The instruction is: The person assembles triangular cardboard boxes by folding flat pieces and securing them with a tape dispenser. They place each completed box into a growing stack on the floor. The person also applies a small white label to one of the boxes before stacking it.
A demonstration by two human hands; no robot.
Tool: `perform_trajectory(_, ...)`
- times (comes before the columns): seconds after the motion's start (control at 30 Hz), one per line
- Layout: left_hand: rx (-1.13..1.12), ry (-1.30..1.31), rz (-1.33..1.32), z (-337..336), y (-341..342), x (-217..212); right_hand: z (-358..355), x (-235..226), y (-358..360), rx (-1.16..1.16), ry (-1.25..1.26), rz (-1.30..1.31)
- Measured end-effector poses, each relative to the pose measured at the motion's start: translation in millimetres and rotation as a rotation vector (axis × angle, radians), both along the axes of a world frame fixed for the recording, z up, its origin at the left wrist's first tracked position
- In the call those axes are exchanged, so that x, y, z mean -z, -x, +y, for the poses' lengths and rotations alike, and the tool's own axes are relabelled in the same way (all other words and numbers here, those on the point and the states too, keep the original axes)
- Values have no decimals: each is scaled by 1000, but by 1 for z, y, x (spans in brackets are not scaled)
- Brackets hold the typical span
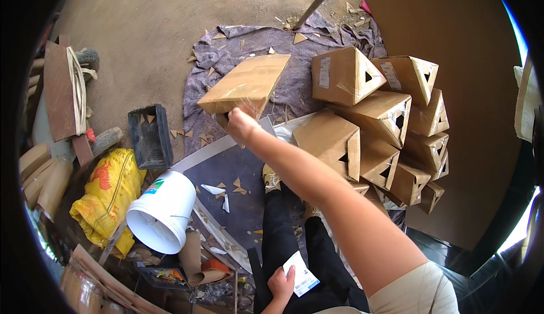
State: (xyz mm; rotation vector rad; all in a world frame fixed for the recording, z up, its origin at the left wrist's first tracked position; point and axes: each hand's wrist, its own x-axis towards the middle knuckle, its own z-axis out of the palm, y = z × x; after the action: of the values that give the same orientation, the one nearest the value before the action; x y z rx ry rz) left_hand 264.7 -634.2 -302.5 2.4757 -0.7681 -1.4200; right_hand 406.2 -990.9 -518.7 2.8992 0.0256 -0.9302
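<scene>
My right hand [242, 126] reaches far forward, its fingers closed at the near end of a brown cardboard box [246, 80]. The box has slanted sides and shiny clear tape, and it is tilted over a crumpled grey cloth [201, 70]. Part of that near end hides behind my fingers. Close to my body, my left hand [281, 283] pinches a white printed label [302, 277] above my dark trousers. To the right of my right forearm are several stacked cardboard boxes [374, 116] with triangular ends, dark cut-outs and tape; two of the far ones bear white labels.
A white bucket [164, 206] lies tipped on the left, beside a yellow sack [113, 184] and a black tray [150, 138]. Cardboard scraps [239, 186] litter the dark mat [226, 164] near my feet. Large cardboard sheets [470, 59] stand at right; a metal pole [320, 2] rises behind.
</scene>
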Motion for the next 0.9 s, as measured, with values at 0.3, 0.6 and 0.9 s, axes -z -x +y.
perform_trajectory(0.3,-56,-20,13,-4,0,-4,-217,-124,33,1460,-538,-359)
perform_trajectory(0.6,-139,-54,48,-8,-6,-7,-218,-114,71,1997,-702,-531)
perform_trajectory(0.9,-248,4,18,15,0,-7,-89,-139,83,2408,-1083,-745)
